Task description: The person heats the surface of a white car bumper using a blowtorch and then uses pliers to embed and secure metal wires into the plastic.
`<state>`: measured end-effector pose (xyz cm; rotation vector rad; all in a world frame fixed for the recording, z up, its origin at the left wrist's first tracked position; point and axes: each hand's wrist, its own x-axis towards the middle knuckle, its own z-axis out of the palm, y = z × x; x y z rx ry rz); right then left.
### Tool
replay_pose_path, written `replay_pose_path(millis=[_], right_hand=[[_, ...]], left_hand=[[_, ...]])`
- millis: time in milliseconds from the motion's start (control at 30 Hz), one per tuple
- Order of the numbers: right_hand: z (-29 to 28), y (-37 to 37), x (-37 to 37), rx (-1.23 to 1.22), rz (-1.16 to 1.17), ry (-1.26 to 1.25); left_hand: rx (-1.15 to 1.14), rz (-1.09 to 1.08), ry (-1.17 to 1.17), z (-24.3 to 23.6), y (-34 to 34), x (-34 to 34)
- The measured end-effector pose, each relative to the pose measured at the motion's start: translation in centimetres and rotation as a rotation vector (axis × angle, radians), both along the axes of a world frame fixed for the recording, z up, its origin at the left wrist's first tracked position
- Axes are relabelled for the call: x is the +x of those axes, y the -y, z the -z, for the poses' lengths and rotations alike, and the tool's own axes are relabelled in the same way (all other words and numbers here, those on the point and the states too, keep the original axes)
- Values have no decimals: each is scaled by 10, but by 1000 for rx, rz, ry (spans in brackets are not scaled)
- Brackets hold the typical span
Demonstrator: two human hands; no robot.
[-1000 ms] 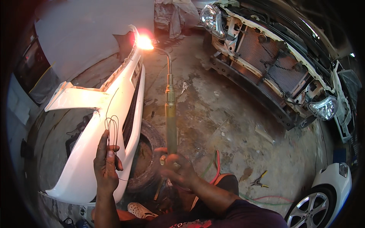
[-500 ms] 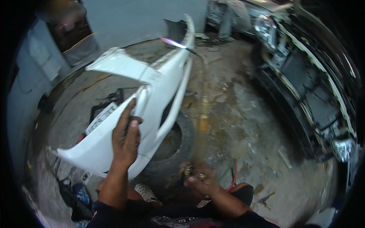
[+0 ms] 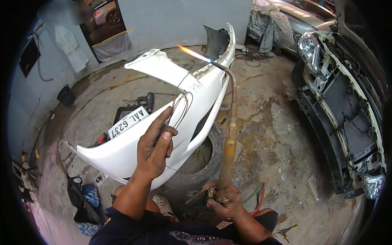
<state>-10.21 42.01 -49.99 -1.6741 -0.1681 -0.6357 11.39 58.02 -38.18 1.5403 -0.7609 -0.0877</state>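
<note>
Thin looped wire (image 3: 185, 107) is pinched between the fingers of my left hand (image 3: 154, 149), with the loops standing up in front of a white car bumper (image 3: 110, 159). My right hand (image 3: 229, 201) is closed round the valve end of a brass gas torch (image 3: 228, 157). The torch points away from me, and its bent tip gives a flame (image 3: 195, 54), blue at the root and orange at the end, pointing left above the bumper's far part. Under the bumper lies a black tyre (image 3: 214, 159).
Red and green hoses (image 3: 260, 198) trail from beside my right hand. A car front with exposed radiator (image 3: 341, 108) stands at the right. Beyond the bumper lie a number plate (image 3: 128, 121) and a heat gun (image 3: 147, 102). Pliers (image 3: 288, 232) and a bag (image 3: 79, 204) are on the floor.
The view has shifted, so the bumper and both hands appear further right. The flame's far end has gone from pinkish purple to orange. Both hands keep their hold.
</note>
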Motion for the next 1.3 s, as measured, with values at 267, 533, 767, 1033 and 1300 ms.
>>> replay_pose_path(millis=[267, 533, 767, 1033, 1300], right_hand=[[-3, 1, -3, 10, -9, -14], [4, 1, -6, 43, -24, 7], [-5, 3, -3, 11, -24, -2], [1, 1, -5, 20, -36, -2], [2, 3, -5, 0, 0, -10]], left_hand=[[-43, 32, -18, 1, 4, -1], [-41, 15, -31, -2, 4, -4], [-27, 8, -28, -3, 4, -4], [-12, 8, -13, -3, 4, -2], [-16, 11, -20, -2, 3, -3]])
